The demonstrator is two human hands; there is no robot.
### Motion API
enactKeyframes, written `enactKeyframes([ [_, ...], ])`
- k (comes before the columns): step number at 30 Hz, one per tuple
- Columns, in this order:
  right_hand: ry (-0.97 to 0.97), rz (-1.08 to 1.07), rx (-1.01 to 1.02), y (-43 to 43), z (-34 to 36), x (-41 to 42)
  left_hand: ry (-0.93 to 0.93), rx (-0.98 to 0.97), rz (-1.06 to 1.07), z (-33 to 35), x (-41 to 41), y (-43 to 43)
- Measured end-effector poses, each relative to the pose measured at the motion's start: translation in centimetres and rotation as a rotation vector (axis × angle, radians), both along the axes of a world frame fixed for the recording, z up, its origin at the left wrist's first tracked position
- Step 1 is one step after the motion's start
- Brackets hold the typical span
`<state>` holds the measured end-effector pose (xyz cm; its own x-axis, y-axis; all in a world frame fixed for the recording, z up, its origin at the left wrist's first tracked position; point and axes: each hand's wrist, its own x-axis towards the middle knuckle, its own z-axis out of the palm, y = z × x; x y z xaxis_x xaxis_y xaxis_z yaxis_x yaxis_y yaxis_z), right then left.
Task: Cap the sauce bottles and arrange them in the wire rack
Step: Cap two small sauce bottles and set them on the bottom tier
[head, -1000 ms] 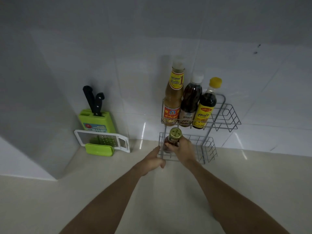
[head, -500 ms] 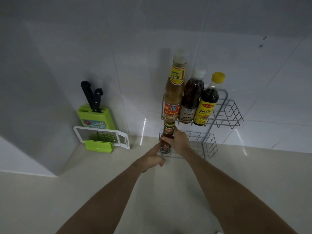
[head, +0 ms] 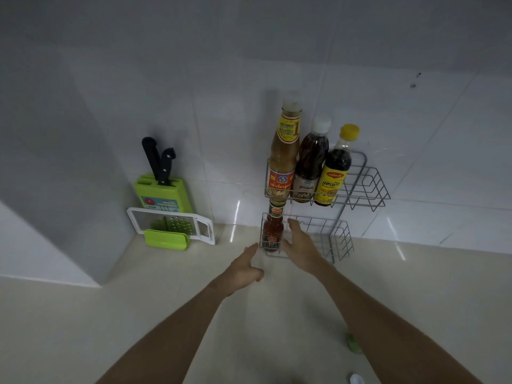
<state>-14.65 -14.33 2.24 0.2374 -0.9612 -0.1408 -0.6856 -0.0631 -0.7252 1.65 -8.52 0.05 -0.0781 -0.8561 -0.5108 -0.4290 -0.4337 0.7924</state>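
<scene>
A two-tier wire rack [head: 368,187] stands against the tiled wall. Its upper tier holds three capped bottles: a tall brown sauce bottle [head: 282,162], a dark bottle with a white cap [head: 309,167] and a dark bottle with a yellow cap [head: 333,173]. A small red sauce bottle [head: 273,231] stands upright in the left end of the lower tier. My right hand [head: 299,242] is just right of it, fingers spread, not gripping it. My left hand [head: 246,267] hovers by the rack's front-left corner, fingers curled, thumb out, holding nothing.
A green knife block [head: 163,195] with two black-handled knives stands left of the rack, with a white grater [head: 171,223] leaning on a green stand in front of it. A small green object [head: 353,343] and a white one [head: 356,379] lie on the counter near my right forearm.
My right hand lowered the small red bottle into the lower tier and let go of it. Both hands have drawn slightly back from the rack.
</scene>
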Motion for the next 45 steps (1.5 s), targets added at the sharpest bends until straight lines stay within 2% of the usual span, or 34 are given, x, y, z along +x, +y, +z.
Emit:
enactKeyframes([
  [5, -0.038, 0.092, -0.162, 4.4, 1.3, -1.7, 0.088, -0.1, 0.071, 0.1, 0.7, 5.1],
  [11, -0.062, 0.229, -0.35, 11.0, 4.3, -2.0, 0.189, -0.164, -0.031, 0.5, 2.3, 13.4],
  [15, -0.045, 0.368, -0.35, 16.2, 4.7, -1.5, 0.245, -0.113, -0.242, 0.3, 3.2, 19.2],
  [17, -0.043, 0.404, -0.33, 18.2, 4.6, -1.2, 0.204, -0.076, -0.364, 0.0, 2.9, 21.4],
  [20, -0.049, 0.459, -0.267, 21.0, 4.9, -1.1, 0.109, -0.106, -0.363, -1.3, 0.9, 23.7],
  [22, -0.009, 0.522, -0.21, 22.3, 5.1, -1.2, 0.093, -0.168, -0.268, -2.1, -0.5, 24.3],
  [25, 0.146, 0.642, -0.266, 23.5, 4.7, -1.4, 0.122, -0.263, -0.162, -2.5, -1.8, 24.7],
  [30, 0.166, 0.676, -0.342, 22.8, 5.7, -1.5, 0.218, -0.297, -0.07, -1.5, -2.2, 23.8],
  [34, 0.051, 0.633, -0.327, 20.3, 10.2, -1.5, 0.272, -0.317, -0.005, 2.3, -2.0, 20.7],
  [37, -0.076, 0.639, -0.22, 18.1, 14.2, -1.4, 0.331, -0.33, 0.029, 6.1, -2.2, 18.4],
  [41, -0.102, 0.736, -0.151, 15.7, 17.7, -1.6, 0.456, -0.313, -0.078, 9.1, -2.1, 16.4],
  [45, -0.087, 0.728, -0.147, 14.4, 18.3, -1.9, 0.411, -0.336, -0.071, 9.7, -2.3, 15.4],
])
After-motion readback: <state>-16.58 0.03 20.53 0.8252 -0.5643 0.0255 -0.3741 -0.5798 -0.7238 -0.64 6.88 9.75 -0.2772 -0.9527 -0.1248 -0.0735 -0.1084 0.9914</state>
